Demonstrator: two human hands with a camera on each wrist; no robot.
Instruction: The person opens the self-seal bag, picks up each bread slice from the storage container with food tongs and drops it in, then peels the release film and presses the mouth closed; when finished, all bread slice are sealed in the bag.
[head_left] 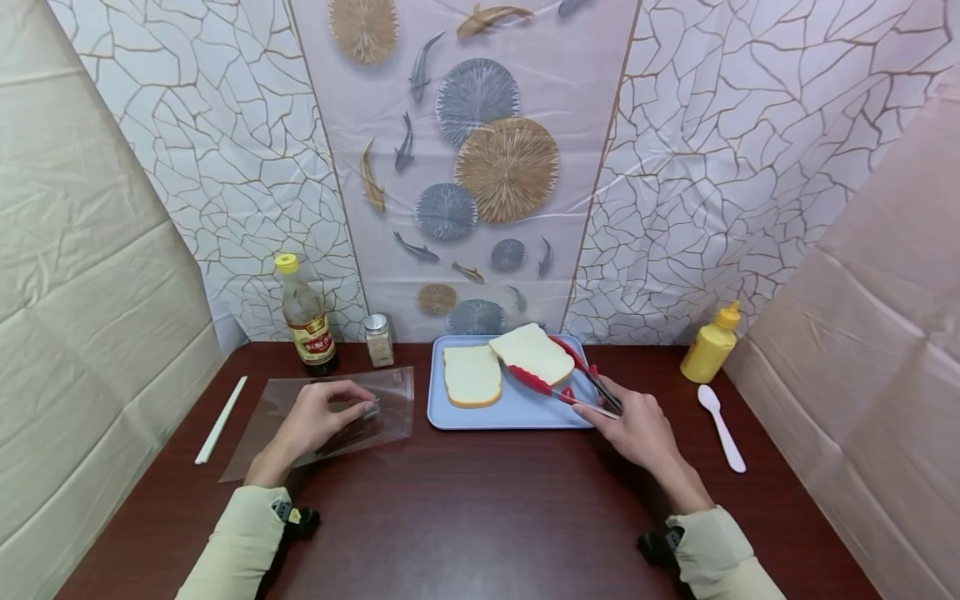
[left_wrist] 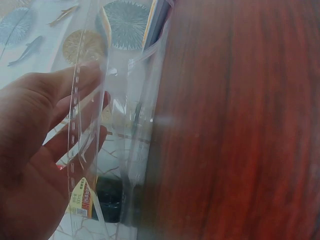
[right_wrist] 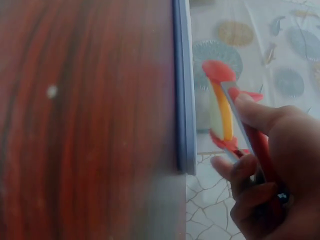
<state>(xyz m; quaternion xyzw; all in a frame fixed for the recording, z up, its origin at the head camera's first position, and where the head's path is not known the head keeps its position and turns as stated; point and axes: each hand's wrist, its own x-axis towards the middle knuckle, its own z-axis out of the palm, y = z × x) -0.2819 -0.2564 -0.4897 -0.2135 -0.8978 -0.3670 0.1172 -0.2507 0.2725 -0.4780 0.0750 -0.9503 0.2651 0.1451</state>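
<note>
My right hand (head_left: 640, 427) grips red-tipped tongs (head_left: 534, 382), their two tips closed on the sides of a bread slice (head_left: 531, 352). In the right wrist view the slice (right_wrist: 221, 112) shows edge-on between the red tips, above the blue tray (right_wrist: 186, 100). A second bread slice (head_left: 472, 379) lies flat on the left half of the tray (head_left: 517, 422). On the left, my left hand (head_left: 315, 417) pinches the edge of a clear plastic bag (head_left: 393, 425) between thumb and fingers. The bag's film (left_wrist: 117, 95) crosses in front of the fingers in the left wrist view.
Behind the bag stand a sauce bottle (head_left: 307, 321) with a yellow cap and a small seasoning jar (head_left: 378, 342). White chopsticks (head_left: 221, 421) lie at the left edge. A yellow squeeze bottle (head_left: 708, 348) and a white spoon (head_left: 723, 429) are at the right.
</note>
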